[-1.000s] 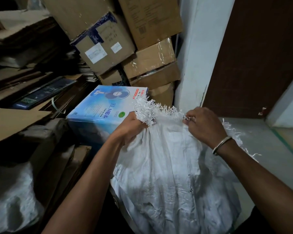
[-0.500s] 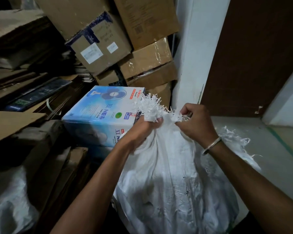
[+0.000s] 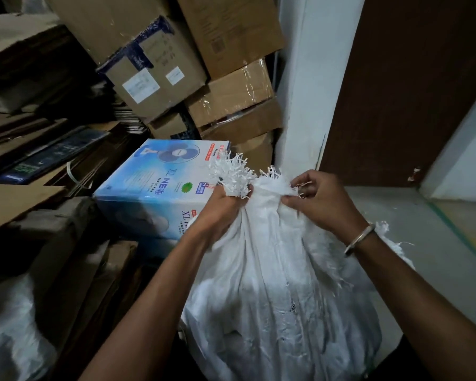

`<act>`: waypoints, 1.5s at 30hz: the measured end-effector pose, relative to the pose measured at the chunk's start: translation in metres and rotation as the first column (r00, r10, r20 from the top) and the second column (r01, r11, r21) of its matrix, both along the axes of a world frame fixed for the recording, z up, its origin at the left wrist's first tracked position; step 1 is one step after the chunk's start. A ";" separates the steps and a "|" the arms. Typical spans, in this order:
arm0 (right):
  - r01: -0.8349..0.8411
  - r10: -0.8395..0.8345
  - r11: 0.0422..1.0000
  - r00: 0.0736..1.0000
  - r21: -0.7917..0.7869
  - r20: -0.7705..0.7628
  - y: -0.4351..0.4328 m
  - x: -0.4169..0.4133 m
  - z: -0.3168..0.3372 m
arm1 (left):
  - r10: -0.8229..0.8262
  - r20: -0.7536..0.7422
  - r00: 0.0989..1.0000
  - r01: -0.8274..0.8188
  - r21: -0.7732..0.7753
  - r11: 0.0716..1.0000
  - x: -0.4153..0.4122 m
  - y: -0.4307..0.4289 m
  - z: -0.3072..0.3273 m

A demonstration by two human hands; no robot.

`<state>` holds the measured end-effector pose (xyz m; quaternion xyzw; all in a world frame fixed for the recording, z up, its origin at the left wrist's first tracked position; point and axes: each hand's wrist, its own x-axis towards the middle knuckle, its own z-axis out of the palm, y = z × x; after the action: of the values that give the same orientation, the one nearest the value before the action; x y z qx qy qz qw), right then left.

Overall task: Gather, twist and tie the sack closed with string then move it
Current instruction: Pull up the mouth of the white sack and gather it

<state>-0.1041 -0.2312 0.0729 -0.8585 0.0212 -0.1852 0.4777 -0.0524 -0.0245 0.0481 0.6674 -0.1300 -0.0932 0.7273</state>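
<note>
White woven sack, mouth half gathered

Woven plastic bunches under my fingers. The sack (image 3: 272, 284) stands upright in front of me, just beside the blue fan box (image 3: 154, 188) and the white pillar (image 3: 300, 105). My left hand (image 3: 226, 204) is clenched round a tuft of the frayed rim (image 3: 231, 174); my right hand (image 3: 319, 204) pinches the next fold of cloth close by. I judge this the gathering step: part of the rim trails loose behind my right wrist. Next I need to draw that slack into one neck, then twist. No string shows anywhere I can see
</note>
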 end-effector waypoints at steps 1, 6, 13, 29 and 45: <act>0.028 -0.028 1.000 0.999 0.008 0.030 0.001 -0.001 0.003 | -0.013 -0.015 1.000 0.013 -0.001 1.000 -0.004 -0.003 0.001; 0.012 0.022 0.987 0.977 -0.160 0.212 0.018 -0.016 0.007 | -0.181 -0.002 0.983 0.179 0.157 0.971 -0.006 0.000 0.003; 0.285 -0.179 0.953 0.809 -0.108 0.560 0.000 -0.063 0.000 | -0.060 -0.096 0.994 0.066 0.062 0.996 0.005 0.015 -0.011; 0.192 -0.145 0.956 0.967 -0.224 0.209 -0.018 -0.071 0.016 | -0.105 -0.061 0.993 0.108 0.053 0.993 -0.004 0.019 -0.003; 0.128 0.103 0.734 0.950 -0.667 0.295 -0.017 -0.043 0.007 | -0.117 -0.013 0.993 0.117 0.085 0.989 -0.006 0.021 -0.006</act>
<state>-0.1471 -0.2487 0.0799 -0.9326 -0.1178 -0.3166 0.1272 -0.0589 -0.0031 0.0424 0.6886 -0.1620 -0.1438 0.6920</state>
